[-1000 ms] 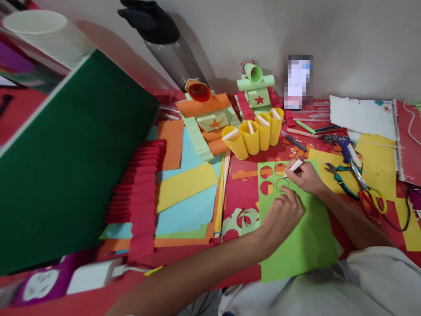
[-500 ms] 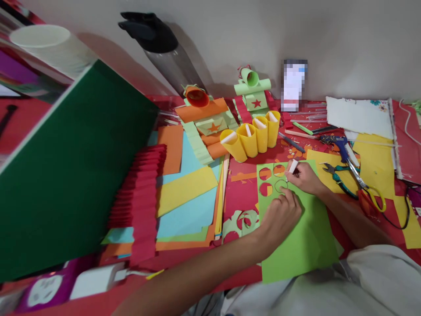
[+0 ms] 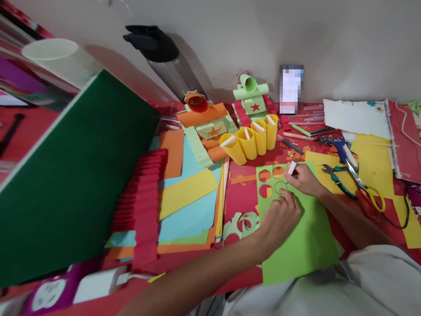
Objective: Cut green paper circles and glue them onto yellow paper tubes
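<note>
A bright green paper sheet (image 3: pixel 305 245) lies flat in front of me, with several round holes cut near its top left corner. My left hand (image 3: pixel 283 216) rests on it, fingers curled and fingertips pressed down by a dark circle outline (image 3: pixel 275 188). Beyond it, my right hand (image 3: pixel 304 177) pinches a small white-handled tool (image 3: pixel 292 167) over the right side of that circle. The tool's tip is too small to make out, so I cannot tell its exact kind. Pale green paper scraps (image 3: pixel 235 224) with round cutouts lie left of the sheet.
Yellow paper tubes (image 3: pixel 247 144) and two paper figures stand behind the sheet. On the right lie pliers (image 3: pixel 342 182), scissors (image 3: pixel 375 197) and a blue glue gun (image 3: pixel 340 147). Coloured papers (image 3: pixel 187 224) and a green board (image 3: pixel 75 175) are at left. A phone (image 3: pixel 291 90) leans on the wall.
The camera view has tilted slightly, so the background sits a little lower. My right hand and the white-handled tool have shifted very slightly. My left hand stays pressed in place.
</note>
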Demonstrator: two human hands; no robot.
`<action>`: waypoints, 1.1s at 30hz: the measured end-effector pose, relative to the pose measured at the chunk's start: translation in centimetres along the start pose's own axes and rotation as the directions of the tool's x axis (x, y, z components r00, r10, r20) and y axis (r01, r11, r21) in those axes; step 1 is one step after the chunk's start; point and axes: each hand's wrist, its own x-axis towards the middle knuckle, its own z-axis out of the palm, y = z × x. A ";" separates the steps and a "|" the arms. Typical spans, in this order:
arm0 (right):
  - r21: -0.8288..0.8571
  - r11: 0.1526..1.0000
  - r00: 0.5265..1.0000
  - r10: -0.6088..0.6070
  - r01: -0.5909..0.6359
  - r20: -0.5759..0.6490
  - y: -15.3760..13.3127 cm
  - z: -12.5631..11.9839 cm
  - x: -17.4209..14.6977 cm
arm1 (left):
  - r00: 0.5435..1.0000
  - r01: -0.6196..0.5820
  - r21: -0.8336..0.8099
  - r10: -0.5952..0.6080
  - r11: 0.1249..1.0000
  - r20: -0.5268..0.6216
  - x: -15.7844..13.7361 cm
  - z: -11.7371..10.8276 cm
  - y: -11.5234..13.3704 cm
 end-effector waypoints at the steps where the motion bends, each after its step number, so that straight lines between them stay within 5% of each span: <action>1: -0.003 1.000 1.000 0.003 -0.003 -0.001 0.0 0.0 0.0 | 1.000 -0.002 0.002 0.002 1.000 -0.001 0.0 0.0 0.0; 12: 0.016 1.000 1.000 0.008 -0.008 0.007 -0.1 0.0 0.1 | 1.000 0.004 0.020 -0.003 1.000 -0.018 0.0 0.4 0.0; 21: 0.010 1.000 1.000 -0.028 0.027 0.012 0.6 0.1 0.4 | 0.996 -0.013 -0.039 0.016 0.999 0.086 0.2 -0.1 -0.6; 33: 0.401 0.914 0.975 0.040 0.052 -0.217 -0.1 -2.9 -3.1 | 0.939 0.121 -0.300 -0.011 0.946 0.344 1.0 -2.4 -4.5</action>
